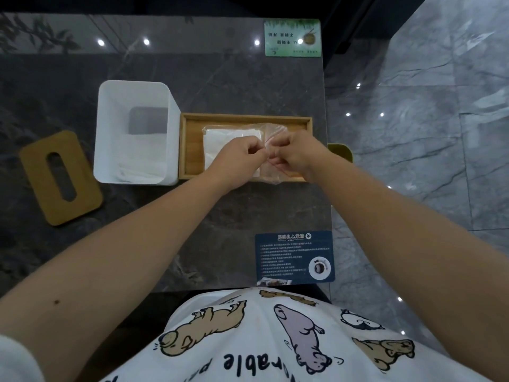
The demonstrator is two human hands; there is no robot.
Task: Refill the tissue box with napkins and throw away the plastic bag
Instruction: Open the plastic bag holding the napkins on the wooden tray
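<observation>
**Both hands pinched on the napkin bag in the tray**

Your left hand (242,154) and right hand (292,153) meet at mid-frame, each pinching the clear plastic bag (271,130) that wraps the white napkins (220,140). The pack lies in the wooden tray (245,119), its right end hanging over the tray's near rim. Touching the tray's left end stands the open white tissue box (137,133), a few napkins lying low inside. Its wooden lid (59,177) rests well apart at the left of the frame, bare tabletop around it. The tray's right end sits near the edge of the dark marble table (214,78); beyond that edge is grey tiled floor (427,133). A green card (292,37) lies at upper right and a blue card (294,256) at the near edge, both clear of your arms
</observation>
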